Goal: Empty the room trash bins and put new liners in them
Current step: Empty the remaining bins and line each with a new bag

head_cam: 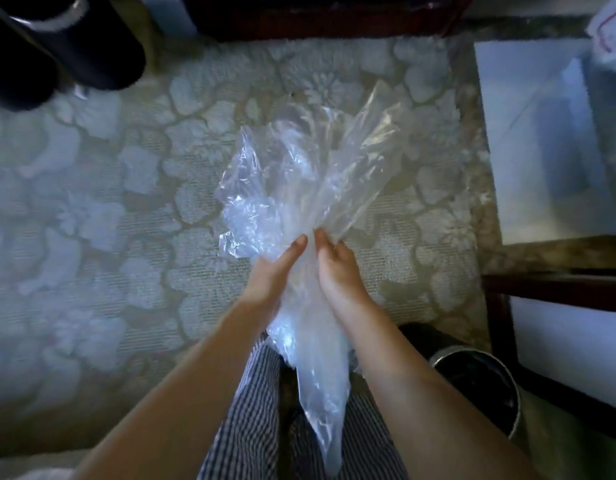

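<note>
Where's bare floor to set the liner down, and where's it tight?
Free: the wide carpet left of the clear liner, below the black bin at upper left; also the strip between liner and dark furniture at top. Crowded: the right side, where the glass table and the second bin close in.

Dim room, a cool bluish cast all over the carpet (126, 209). Brightest on the right, where the tabletop (542, 150) throws back a pale sheen. White glints on the crinkled liner (299, 188), and one blue-white hot spot lower down. The dark bin (92, 57) at top left is smeared with blur. Edges bow, wide-angle style, and the bottom corners sink into shadow.
</note>
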A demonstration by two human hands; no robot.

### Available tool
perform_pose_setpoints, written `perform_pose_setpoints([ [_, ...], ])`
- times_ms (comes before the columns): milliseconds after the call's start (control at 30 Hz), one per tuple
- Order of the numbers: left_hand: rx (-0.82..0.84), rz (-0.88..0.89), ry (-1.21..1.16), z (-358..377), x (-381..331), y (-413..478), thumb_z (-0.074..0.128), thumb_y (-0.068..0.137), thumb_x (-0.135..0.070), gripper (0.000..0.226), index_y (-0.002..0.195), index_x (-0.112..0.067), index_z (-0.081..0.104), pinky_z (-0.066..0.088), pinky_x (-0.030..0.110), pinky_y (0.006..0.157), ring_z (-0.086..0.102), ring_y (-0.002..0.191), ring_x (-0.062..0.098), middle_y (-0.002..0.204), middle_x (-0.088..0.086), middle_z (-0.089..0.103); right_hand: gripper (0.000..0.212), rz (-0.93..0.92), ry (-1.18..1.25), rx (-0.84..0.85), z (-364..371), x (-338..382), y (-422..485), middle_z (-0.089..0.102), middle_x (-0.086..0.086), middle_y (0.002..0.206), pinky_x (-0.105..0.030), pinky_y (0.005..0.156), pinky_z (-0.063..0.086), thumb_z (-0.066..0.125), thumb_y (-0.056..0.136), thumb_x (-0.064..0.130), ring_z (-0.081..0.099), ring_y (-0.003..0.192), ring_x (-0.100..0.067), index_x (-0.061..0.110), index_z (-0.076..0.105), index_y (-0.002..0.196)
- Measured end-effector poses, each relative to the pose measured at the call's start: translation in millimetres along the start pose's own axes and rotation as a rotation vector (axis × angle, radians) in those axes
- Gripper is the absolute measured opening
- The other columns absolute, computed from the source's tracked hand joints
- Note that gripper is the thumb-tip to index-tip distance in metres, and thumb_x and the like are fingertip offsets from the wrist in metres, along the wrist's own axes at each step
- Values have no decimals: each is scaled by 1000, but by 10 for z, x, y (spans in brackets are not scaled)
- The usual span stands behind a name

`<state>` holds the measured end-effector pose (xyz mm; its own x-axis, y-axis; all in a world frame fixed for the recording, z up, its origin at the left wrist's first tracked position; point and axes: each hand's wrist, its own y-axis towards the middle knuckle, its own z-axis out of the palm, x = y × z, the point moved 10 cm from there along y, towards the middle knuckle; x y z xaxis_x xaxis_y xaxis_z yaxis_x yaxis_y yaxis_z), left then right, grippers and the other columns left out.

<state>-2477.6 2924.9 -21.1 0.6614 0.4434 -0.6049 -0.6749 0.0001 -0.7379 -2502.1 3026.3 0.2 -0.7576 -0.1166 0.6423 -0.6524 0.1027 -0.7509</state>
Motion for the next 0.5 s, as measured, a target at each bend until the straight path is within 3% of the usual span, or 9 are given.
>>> perform_pose_setpoints([
  [100,-66,14,-72,-276,-363,-138,77,70,-29,52,115,-7,64,55,27,83,68,97,17,105,7,71,41,-27,-52,24,412,302,-134,60,-11,119,-15,78,37,45,99,33,56,108,-17,3,55,125],
  [200,-137,38,-159,-607,-757,-290,71,66,-29,54,113,-4,64,55,23,72,69,91,17,100,8,72,43,-48,-116,69,857,604,-323,58,-13,125,-12,79,35,42,100,34,54,120,-23,3,53,128],
  [267,-134,4,-207,-783,-967,-386,76,67,-32,59,118,-4,62,55,29,80,68,97,21,107,13,70,41,-64,-154,113,1151,805,-441,58,-11,122,-9,75,34,41,101,31,54,119,-23,3,53,128],
  [367,-105,-35,-227,-1038,-1314,-495,72,72,-32,39,105,-12,68,51,34,90,67,98,23,99,9,73,30,-99,-208,171,1567,1113,-559,61,-3,96,-5,61,40,47,99,28,61,88,-11,6,60,113],
  [433,-41,-55,-256,-1130,-1540,-573,62,82,-30,23,98,-14,69,56,28,76,70,80,17,83,5,73,27,-149,-250,156,1777,1322,-616,61,-3,83,-5,55,39,54,95,25,54,67,-3,-1,62,97],
  [500,-15,-58,-303,-1248,-1752,-633,61,82,-31,33,108,-11,66,57,24,63,70,68,14,78,5,72,29,-198,-282,138,1959,1524,-687,55,-6,67,-9,51,37,59,92,21,49,54,0,-4,56,77],
])
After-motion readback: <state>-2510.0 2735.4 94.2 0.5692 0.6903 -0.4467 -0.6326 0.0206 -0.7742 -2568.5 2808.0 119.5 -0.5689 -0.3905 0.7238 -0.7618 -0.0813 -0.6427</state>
